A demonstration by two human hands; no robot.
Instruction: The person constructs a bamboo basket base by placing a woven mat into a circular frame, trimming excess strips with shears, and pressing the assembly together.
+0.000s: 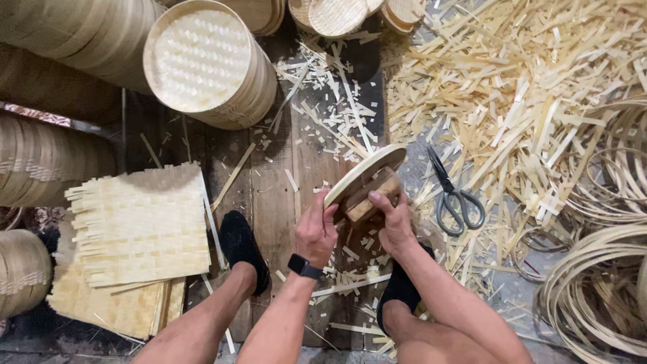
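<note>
A round bamboo steamer lid (364,172) is tilted on edge above the wooden floor boards, its hollow underside toward me. My left hand (315,228), with a black watch on the wrist, grips the lid's near rim. My right hand (392,222) holds the other side, fingers pressed on a small wooden block (364,207) set against the lid. Both forearms reach down between my knees, and my feet in black socks rest on the floor on either side.
Grey-handled scissors (453,195) lie just right of the lid. A stack of woven bamboo mats (138,226) lies at the left. Stacked steamer baskets (205,62) lie at the top left. Bamboo offcuts (526,87) and coiled bamboo hoops (600,290) cover the right.
</note>
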